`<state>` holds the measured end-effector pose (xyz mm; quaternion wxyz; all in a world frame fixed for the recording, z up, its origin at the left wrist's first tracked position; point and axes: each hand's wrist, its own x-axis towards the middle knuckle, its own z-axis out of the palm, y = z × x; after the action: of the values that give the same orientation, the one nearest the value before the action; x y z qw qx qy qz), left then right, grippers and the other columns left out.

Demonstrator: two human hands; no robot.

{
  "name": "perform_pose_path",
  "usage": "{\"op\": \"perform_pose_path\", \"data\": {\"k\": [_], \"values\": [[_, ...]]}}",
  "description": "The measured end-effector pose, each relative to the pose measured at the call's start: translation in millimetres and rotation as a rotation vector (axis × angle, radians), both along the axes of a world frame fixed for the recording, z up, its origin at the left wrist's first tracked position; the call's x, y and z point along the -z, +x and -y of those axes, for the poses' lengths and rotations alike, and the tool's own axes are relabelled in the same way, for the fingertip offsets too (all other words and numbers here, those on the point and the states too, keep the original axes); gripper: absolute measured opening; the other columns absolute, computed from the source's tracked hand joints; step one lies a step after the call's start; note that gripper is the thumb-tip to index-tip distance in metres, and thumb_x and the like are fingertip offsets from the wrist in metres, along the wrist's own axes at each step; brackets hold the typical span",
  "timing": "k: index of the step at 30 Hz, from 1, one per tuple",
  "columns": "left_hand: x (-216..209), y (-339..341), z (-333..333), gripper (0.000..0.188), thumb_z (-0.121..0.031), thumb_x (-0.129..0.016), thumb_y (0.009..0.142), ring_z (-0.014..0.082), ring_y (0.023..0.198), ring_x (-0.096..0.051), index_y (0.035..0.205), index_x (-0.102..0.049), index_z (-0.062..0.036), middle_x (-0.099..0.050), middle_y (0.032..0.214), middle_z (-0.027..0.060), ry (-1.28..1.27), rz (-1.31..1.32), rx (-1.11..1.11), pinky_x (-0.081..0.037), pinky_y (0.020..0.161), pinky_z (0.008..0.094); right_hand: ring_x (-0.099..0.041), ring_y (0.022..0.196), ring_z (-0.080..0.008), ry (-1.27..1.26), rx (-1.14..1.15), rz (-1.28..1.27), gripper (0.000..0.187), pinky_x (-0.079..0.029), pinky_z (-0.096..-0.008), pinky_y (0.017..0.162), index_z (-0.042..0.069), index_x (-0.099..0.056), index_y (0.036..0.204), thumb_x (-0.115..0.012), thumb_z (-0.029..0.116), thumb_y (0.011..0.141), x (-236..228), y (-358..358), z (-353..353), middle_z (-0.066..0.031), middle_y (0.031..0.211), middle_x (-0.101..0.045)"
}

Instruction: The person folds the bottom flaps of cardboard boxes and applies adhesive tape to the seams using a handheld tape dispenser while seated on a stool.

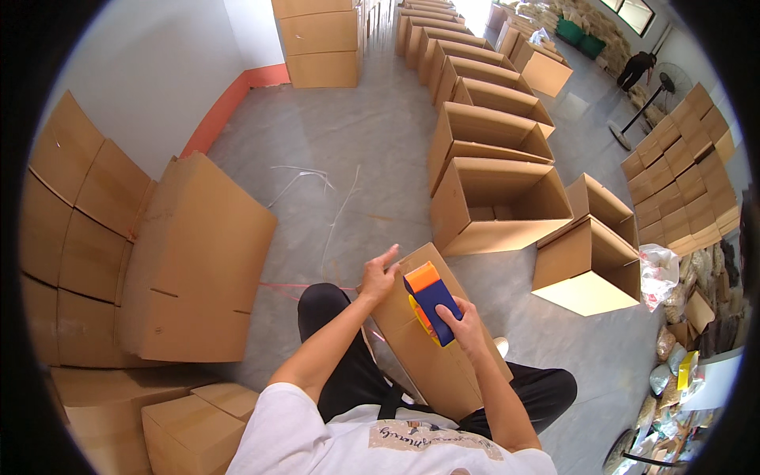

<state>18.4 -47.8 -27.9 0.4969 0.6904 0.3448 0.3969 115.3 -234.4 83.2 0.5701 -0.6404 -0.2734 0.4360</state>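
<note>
Between my legs stands a brown cardboard box (pixel 423 336), tilted, with a long closed side facing up. My right hand (pixel 463 326) is closed around a blue and orange tape dispenser (pixel 437 309) with a yellow part on its left side. The dispenser is over the upper part of that side; whether it touches the cardboard I cannot tell. My left hand (pixel 381 274) is at the box's far left edge, its fingers stretched out, with nothing seen in it.
A row of open cardboard boxes (pixel 499 194) runs away ahead, with two more open boxes (pixel 590 265) to the right. Flattened cardboard (pixel 198 269) leans at the left. Loose strapping strips (pixel 336 214) lie on the floor. A person (pixel 636 70) bends near a standing fan (pixel 669 83).
</note>
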Motion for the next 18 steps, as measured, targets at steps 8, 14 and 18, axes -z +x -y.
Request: {"op": "perform_pose_path", "data": {"k": [8,14,18], "values": [[-52.8,-13.4,-13.9,0.029,-0.029,-0.061,0.084,0.0104,0.068,-0.056,0.082,-0.063,-0.0009,-0.062,0.076,0.0049,-0.936,0.062,0.495,-0.044,0.063,0.0235,-0.055,0.057,-0.0069,-0.044,0.03,-0.002,0.028,-0.044,-0.0214,0.052,-0.001,-0.061,0.086,-0.065,0.025,0.08,-5.3,3.5,1.9,-0.0022,0.068,-0.06],[-55.6,5.7,-22.5,0.017,-0.02,-0.067,0.078,0.0091,0.057,-0.052,0.078,-0.063,-0.0032,-0.06,0.069,0.0024,-0.889,-0.074,0.435,-0.042,0.053,0.0231,-0.055,0.062,-0.0078,-0.057,0.024,0.116,0.031,-0.044,-0.0212,0.055,-0.003,-0.061,0.087,-0.067,0.026,0.078,1.6,4.0,-11.9,-0.0038,0.07,-0.061],[-29.7,20.2,-59.3,0.008,-0.012,-0.066,0.072,0.009,0.055,-0.05,0.071,-0.064,-0.0042,-0.057,0.061,0.0,-0.576,-0.197,0.325,-0.041,0.052,0.0242,-0.056,0.065,-0.0086,-0.063,-0.015,0.112,0.034,-0.044,-0.0221,0.059,-0.004,-0.061,0.086,-0.069,0.027,0.076,-12.8,2.5,-6.7,-0.0045,0.074,-0.062]]}}
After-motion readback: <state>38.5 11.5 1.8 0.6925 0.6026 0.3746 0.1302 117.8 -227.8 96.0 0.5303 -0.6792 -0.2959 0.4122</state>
